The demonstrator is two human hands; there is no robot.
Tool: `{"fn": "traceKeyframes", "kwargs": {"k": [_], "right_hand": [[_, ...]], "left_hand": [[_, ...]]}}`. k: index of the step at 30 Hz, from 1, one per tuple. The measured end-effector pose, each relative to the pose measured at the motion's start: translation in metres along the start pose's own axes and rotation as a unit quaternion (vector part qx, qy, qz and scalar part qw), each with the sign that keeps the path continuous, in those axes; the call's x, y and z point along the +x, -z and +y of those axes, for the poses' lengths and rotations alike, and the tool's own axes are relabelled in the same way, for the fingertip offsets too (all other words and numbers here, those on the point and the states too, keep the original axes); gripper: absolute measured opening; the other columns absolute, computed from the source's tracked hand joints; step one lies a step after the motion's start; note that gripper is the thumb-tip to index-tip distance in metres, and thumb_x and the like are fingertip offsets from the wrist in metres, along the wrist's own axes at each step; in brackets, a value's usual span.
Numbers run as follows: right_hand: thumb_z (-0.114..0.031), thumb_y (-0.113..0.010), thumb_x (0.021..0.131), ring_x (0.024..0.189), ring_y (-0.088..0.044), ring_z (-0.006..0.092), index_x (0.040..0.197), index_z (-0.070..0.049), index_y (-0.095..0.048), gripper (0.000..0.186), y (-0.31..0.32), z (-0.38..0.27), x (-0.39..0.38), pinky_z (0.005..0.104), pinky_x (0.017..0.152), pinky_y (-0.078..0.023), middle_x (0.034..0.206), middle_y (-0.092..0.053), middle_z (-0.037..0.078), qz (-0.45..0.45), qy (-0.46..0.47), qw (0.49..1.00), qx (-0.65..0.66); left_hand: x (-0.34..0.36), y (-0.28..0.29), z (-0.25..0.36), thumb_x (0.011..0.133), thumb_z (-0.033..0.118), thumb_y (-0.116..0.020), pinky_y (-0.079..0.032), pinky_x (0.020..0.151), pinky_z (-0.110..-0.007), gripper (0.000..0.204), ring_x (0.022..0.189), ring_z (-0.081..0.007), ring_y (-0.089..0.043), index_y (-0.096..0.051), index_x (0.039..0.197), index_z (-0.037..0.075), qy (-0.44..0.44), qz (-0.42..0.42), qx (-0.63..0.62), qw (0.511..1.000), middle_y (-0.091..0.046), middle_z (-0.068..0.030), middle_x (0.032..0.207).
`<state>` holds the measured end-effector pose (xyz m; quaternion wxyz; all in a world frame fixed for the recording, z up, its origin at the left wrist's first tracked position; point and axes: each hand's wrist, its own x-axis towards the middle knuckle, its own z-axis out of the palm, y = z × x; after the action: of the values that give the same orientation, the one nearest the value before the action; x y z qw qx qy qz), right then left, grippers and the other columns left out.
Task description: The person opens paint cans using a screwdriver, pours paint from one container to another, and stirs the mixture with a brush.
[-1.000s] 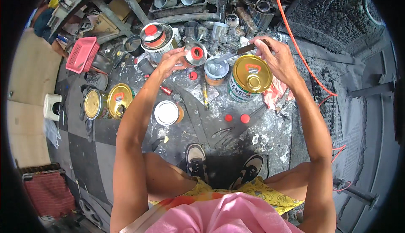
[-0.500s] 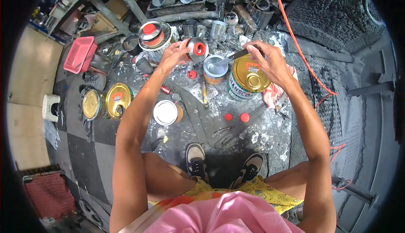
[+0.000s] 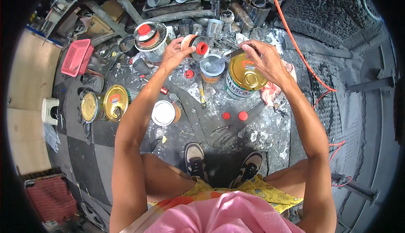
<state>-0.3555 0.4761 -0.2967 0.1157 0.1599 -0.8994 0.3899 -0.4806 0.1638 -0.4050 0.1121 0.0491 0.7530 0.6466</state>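
Note:
My left hand (image 3: 174, 56) is closed round a small metal can (image 3: 188, 43) with an orange-red label and a red spout. The can is tilted above a clear plastic tub (image 3: 211, 73) of grey paint, its spout facing the tub. No stream from the spout can be made out. My right hand (image 3: 266, 62) grips a putty knife (image 3: 237, 53) by its dark handle, and its blade slants into the paint. Below that hand stands a large gold-topped tin (image 3: 240, 77) with a white and green side. Two red caps (image 3: 243, 115) lie nearer me on the floor.
A white-lidded jar (image 3: 163, 113) and two gold-topped tins (image 3: 115, 102) stand to the left. Behind my left hand, a red-capped can (image 3: 145, 37) sits on a paint bucket (image 3: 157, 52). A pink basket (image 3: 76, 58) is far left; an orange hose (image 3: 295, 43) hangs at right.
My left hand has tipped the can further, turning its red spout more toward the tub. My right hand still holds the putty knife in the paint. The whole view has shifted slightly.

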Motion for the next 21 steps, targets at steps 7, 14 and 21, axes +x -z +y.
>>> {"fn": "traceKeyframes", "kwargs": {"k": [7, 14, 21], "right_hand": [[-0.026, -0.059, 0.102, 0.075, -0.066, 0.0335, 0.111, -0.001, -0.069, 0.028, 0.002, 0.003, -0.002, 0.0418, 0.070, -0.051, 0.091, -0.069, 0.018, -0.007, -0.012, 1.000, -0.006], [-0.026, -0.054, 0.106, 0.082, -0.072, 0.0200, 0.113, -0.001, -0.070, 0.030, 0.003, 0.002, -0.002, 0.0335, 0.075, -0.057, 0.094, -0.073, 0.013, -0.024, -0.012, 0.999, -0.039], [-0.025, -0.055, 0.105, 0.082, -0.073, 0.0206, 0.114, -0.001, -0.070, 0.030, 0.000, 0.009, -0.002, 0.0336, 0.075, -0.058, 0.097, -0.074, 0.013, -0.012, 0.012, 0.999, -0.044]], "left_hand": [[-0.005, -0.014, 0.009, 0.079, 0.024, -0.090, -0.059, 0.086, -0.032, 0.084, 0.108, -0.0222, -0.068, -0.045, 0.144, -0.004, -0.037, -0.013, 0.015, 0.999, -0.065, -0.0174, 0.124], [-0.009, -0.019, 0.015, 0.082, 0.021, -0.087, -0.056, 0.093, -0.032, 0.078, 0.109, -0.0207, -0.067, -0.046, 0.144, -0.004, -0.057, -0.025, 0.025, 0.998, -0.068, -0.0154, 0.121], [-0.008, -0.021, 0.017, 0.081, 0.018, -0.087, -0.061, 0.083, -0.032, 0.077, 0.106, -0.0227, -0.070, -0.046, 0.141, -0.003, -0.088, -0.042, 0.019, 0.995, -0.065, -0.0201, 0.123]]}}
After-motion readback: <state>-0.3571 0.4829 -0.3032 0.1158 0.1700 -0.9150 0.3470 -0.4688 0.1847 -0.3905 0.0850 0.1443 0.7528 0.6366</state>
